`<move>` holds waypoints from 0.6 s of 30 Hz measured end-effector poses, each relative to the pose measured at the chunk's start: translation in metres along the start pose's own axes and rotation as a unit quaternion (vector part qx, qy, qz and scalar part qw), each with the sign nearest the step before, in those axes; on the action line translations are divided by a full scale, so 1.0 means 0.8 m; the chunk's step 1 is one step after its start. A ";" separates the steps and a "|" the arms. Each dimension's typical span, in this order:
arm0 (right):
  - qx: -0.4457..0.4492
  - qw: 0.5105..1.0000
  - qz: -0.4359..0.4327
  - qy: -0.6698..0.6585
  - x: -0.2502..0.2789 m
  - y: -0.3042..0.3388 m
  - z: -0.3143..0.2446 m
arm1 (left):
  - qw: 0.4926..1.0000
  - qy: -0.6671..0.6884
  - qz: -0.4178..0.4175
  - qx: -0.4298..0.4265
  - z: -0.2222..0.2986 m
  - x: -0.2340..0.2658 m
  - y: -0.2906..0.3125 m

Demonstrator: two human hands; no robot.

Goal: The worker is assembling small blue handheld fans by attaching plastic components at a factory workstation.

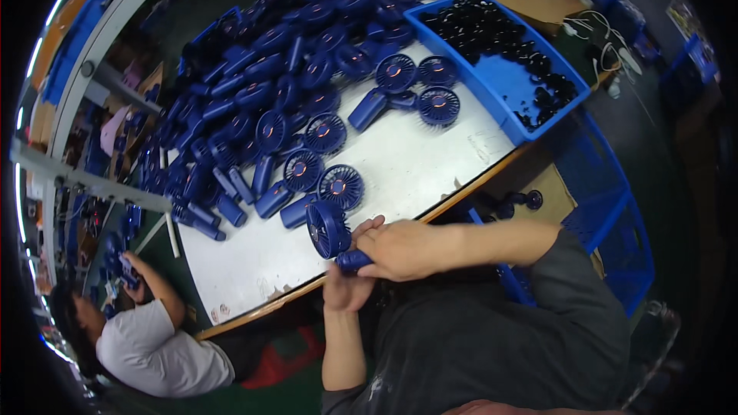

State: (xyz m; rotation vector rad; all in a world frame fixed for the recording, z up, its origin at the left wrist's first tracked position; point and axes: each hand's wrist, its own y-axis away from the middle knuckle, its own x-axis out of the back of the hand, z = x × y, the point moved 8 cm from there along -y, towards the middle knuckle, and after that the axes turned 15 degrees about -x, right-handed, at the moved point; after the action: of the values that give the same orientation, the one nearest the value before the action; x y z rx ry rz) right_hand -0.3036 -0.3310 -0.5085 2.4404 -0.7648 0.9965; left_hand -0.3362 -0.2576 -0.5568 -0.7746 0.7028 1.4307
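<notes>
Now you hold a blue fan (328, 228) by the edge of the counter (238, 269)

Far to your left, another person (161, 342) in a pale shirt has a small blue thing (129, 270) in hand. Next comes a big heap of blue fans (261, 92), piled on the left and back parts of the white counter. On the near side of the heap, a few loose fans (302, 170) lie with their round heads close together, near your hands.

Your left hand (348, 292) touches the low side of the blue fan's handle (354, 261), with its thumb at the left end. I can't tell how wide its other fingers are, since they are hidden. The blue fan is tipped, and its round head is up above the handle, at the counter's front edge. Your right hand (400, 252) comes in from the right, its fingers bent around the handle to hold it.

Farther right, more fans (439, 106) lie in a small bunch beside a blue tray (509, 78). Lots of shiny black bits (477, 23) sit in that tray, and its blue bottom shows in the middle. A blue crate (615, 219) stands past the counter's right end.
</notes>
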 end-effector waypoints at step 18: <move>-0.135 0.794 0.509 0.304 0.449 0.179 0.669 | 0.992 -0.120 -0.016 -0.020 0.053 0.035 0.021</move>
State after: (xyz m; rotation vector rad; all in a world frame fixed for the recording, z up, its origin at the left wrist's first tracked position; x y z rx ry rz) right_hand 0.0976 -0.8503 -0.5836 1.1849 -1.8365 1.7310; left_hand -0.3538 -0.2067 -0.5558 -0.6278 0.4755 1.4828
